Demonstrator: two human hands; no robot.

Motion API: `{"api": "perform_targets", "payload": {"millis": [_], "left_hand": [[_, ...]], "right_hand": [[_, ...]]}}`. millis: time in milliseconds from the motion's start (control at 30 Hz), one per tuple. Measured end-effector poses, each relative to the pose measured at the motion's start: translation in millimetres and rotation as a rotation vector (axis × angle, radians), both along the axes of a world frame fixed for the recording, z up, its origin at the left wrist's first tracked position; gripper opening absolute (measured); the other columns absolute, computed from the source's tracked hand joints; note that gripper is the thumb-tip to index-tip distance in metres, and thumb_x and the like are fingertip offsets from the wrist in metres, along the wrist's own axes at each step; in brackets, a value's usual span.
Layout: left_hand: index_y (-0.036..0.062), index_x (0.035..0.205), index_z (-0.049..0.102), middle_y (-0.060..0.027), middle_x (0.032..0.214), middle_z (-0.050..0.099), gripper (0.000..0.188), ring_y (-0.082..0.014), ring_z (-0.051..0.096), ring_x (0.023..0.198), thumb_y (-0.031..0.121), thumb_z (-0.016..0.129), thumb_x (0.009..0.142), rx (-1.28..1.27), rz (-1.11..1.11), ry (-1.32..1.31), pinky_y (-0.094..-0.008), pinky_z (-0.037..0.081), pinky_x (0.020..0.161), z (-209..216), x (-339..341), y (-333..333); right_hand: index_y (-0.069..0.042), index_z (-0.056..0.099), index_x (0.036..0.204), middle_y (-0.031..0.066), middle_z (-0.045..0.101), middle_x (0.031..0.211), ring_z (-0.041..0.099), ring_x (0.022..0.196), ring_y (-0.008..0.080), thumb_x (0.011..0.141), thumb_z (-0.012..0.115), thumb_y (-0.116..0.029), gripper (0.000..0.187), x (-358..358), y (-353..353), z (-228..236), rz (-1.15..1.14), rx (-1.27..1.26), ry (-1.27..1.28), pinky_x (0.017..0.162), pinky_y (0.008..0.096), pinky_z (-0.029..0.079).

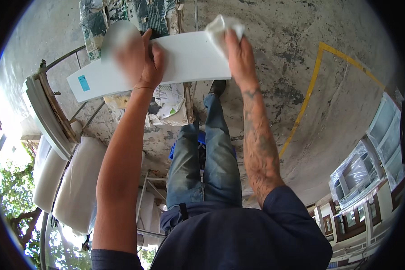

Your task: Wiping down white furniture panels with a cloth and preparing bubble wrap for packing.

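A long, gently curved white panel [189,57] lies across a worn work stand [177,101]. A small light-blue label [83,83] is stuck near its left end. My right hand [241,58] is closed on a crumpled white cloth [223,29] at the panel's right end. Over the left half of the panel is my left hand [144,65], its thumb and one finger apart. A blurred patch covers its other fingers, so I cannot make out whether they hold anything.
Green-taped padding [153,18] covers the stand's far part. A curved frame piece [47,117] and wrapped white rolls [81,184] stand at left. A yellow line [311,90] marks the stained concrete floor [283,27]. Plastic-wrapped frames [357,173] are at far right.
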State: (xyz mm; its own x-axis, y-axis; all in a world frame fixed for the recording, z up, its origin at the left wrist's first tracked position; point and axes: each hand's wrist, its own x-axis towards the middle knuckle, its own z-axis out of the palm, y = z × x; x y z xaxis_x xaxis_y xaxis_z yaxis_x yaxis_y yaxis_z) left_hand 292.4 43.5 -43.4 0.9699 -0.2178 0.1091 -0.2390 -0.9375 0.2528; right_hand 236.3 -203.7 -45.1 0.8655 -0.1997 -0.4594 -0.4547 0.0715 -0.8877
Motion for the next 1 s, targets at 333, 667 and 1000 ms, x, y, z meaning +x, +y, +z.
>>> {"api": "perform_targets", "payload": {"millis": [333, 667, 1000], "left_hand": [[0.0222, 0.129, 0.062, -0.0052, 0.13, 0.056, 0.044, -0.0277, 0.048, 0.128, 0.035, 0.052, 0.088, 0.007, -0.001, 0.003, -0.0556, 0.005, 0.119, 0, 3, 5], [0.0223, 0.131, 0.062, -0.0034, 0.13, 0.058, 0.041, -0.0245, 0.05, 0.127, 0.034, 0.048, 0.095, 0.039, -0.006, -0.021, -0.0521, 0.009, 0.119, 0, 0, 2], [0.0233, 0.132, 0.061, -0.0036, 0.131, 0.058, 0.042, -0.0243, 0.049, 0.129, 0.036, 0.048, 0.095, 0.052, -0.009, -0.033, -0.0525, 0.01, 0.118, -1, -1, 4]], "right_hand": [[0.0, 0.061, 0.119, 0.0081, 0.067, 0.102, 0.063, 0.09, 0.0159, 0.105, 0.046, -0.041, 0.045, -85, 35, 3, -0.196, 0.029, 0.02, 0.078, 0.0303, 0.05], [0.001, 0.061, 0.116, 0.0092, 0.068, 0.095, 0.063, 0.085, 0.017, 0.106, 0.045, -0.042, 0.047, -7, 12, -3, -0.113, -0.062, -0.075, 0.075, 0.0309, 0.05], [0.001, 0.062, 0.114, 0.0074, 0.068, 0.092, 0.063, 0.084, 0.0173, 0.105, 0.047, -0.041, 0.046, -39, 17, -8, -0.089, 0.017, -0.082, 0.073, 0.0328, 0.051]]}}
